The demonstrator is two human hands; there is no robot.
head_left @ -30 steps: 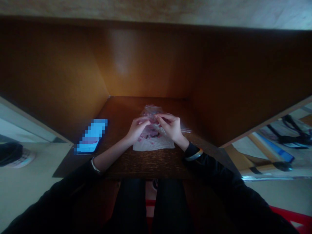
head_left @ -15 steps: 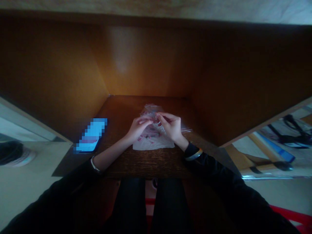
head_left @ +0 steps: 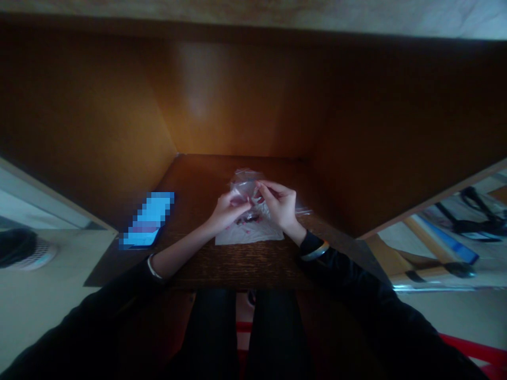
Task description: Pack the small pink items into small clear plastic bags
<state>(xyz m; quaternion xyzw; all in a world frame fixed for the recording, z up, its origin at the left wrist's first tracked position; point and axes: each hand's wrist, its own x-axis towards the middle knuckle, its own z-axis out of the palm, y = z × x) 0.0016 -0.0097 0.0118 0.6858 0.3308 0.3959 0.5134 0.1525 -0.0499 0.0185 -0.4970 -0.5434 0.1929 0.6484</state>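
My left hand (head_left: 228, 210) is closed, thumb against fingers, on a small clear plastic bag (head_left: 242, 189) whose film shines above the thumb. Close by on the right, the fingertips of my right hand (head_left: 284, 205) are pinched together at that bag's upper right edge. Anything smaller between them is too blurred to make out. Beneath both hands lies a thin whitish sheet (head_left: 253, 236) with several tiny pink and dark red bits (head_left: 247, 231) scattered on it.
A phone (head_left: 147, 220) with a lit, blurred screen lies at left on the dark wooden surface (head_left: 237, 266). Wooden panels (head_left: 245, 105) enclose the back and sides. Another clear plastic edge (head_left: 304, 211) shows right of my right hand. A blue flat item (head_left: 455, 245) sits farther right.
My left hand has turned and its thumb has come down, so more of the clear bag and the bits below show. My right hand has barely shifted.
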